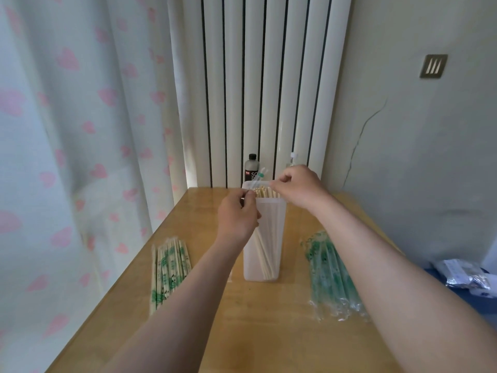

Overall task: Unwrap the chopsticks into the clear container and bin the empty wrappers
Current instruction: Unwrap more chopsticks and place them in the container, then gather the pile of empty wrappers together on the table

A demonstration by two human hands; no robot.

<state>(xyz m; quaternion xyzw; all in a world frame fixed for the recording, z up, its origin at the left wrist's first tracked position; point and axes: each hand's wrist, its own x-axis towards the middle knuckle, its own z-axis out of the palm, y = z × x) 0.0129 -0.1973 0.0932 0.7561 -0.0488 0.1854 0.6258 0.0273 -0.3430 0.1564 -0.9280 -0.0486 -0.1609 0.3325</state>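
Head view: on the wooden table (188, 332), wrapped chopsticks (169, 267) lie left and empty wrappers (330, 278) right of the upright clear container (265, 238), which holds bare chopsticks (265, 193). At its mouth the left hand (236, 214) pinches a wrapper (259, 175). The right hand (295, 187) has its fingertips pressed together, though what they hold cannot be told. A dark bottle (251, 169) stands behind.

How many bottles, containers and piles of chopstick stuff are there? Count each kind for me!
Bottles: 2, a dark bottle and what looks like a clear bottle, partly hidden
Container: 1
Piles: 2, wrapped chopsticks and empty wrappers
Total: 5
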